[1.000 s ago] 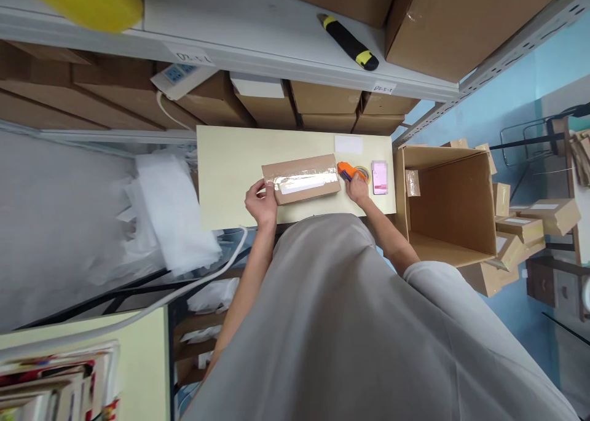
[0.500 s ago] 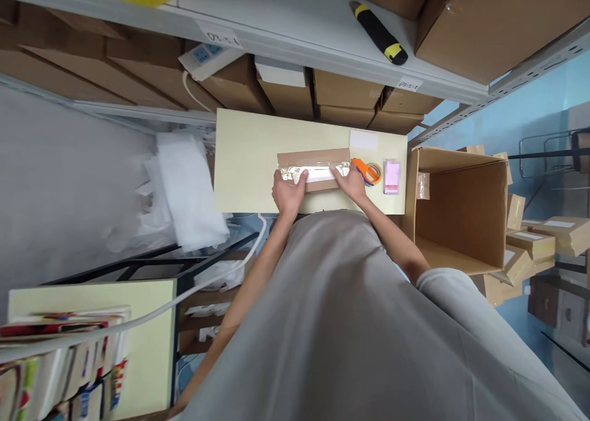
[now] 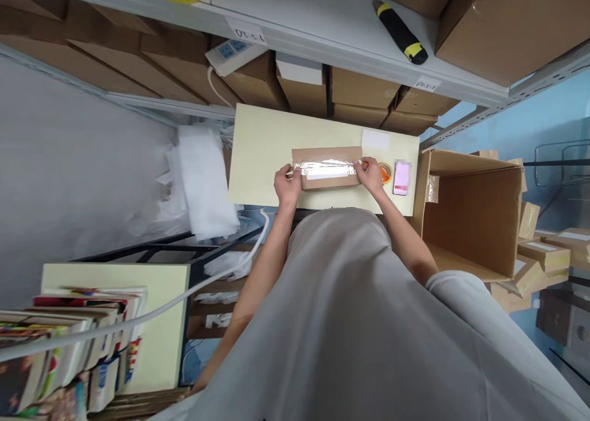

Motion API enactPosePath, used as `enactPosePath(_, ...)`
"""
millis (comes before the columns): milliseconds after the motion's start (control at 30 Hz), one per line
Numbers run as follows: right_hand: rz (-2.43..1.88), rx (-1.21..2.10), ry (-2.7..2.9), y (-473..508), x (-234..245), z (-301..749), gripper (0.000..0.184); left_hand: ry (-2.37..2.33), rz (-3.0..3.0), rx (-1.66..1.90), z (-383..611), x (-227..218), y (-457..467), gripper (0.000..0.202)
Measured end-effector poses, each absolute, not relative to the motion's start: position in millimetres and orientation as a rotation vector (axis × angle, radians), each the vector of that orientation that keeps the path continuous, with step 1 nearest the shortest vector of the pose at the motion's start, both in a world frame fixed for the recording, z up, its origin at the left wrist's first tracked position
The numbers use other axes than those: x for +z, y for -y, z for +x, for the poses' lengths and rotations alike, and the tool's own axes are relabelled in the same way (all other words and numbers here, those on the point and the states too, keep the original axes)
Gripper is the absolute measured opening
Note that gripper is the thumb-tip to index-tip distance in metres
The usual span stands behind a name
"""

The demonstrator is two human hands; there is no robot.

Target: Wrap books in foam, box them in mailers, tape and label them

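Observation:
A small brown cardboard box (image 3: 327,183) lies on the pale yellow tabletop (image 3: 258,157) in front of my body. A shiny strip of clear tape (image 3: 322,165) runs along its top, over a white label (image 3: 328,174). At the left end of the box, my left hand (image 3: 287,186) is closed, thumb and fingers at the tape's end. My right hand (image 3: 369,175) grips the right end in the same way, its thumb on the tape. Just beyond the right hand is an orange-and-yellow tape roll (image 3: 385,173), partly covered by that hand.
A phone (image 3: 401,177) and a white paper (image 3: 375,139) lie on the tabletop's right side. A large open carton (image 3: 470,218) stands to the right. Overhead, a shelf holds a utility knife (image 3: 400,32). White foam wrap (image 3: 207,181) hangs left; books (image 3: 92,341) fill the lower left.
My hands have slid outward from the top of the box to its two ends, thumbs moving apart along the tape. The whole view has shifted slightly.

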State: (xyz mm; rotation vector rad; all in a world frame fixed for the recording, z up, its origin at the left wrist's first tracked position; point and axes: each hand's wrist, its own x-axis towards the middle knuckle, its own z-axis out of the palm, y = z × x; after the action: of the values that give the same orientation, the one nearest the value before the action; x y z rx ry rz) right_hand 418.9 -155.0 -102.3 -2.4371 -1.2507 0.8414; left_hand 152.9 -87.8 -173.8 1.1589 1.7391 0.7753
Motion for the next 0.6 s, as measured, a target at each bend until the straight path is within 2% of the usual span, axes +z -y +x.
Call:
enactPosePath(133,-2.383,0.801,1.291,143,-94,419,0.044,-1.693,1.247,0.832,146,-162,77,0.026)
enactPosePath(300,-2.257,0.716,1.387,134,-90,418,0.039,-1.653,1.318,0.94,135,-147,67,0.03)
enactPosePath(433,-2.217,0.839,1.424,140,-102,410,0.035,-1.755,1.201,0.885,132,-156,78,0.039)
enactPosePath(600,-2.154,0.903,1.394,158,-130,400,0.032,-1.834,1.037,0.815,126,-171,98,0.041)
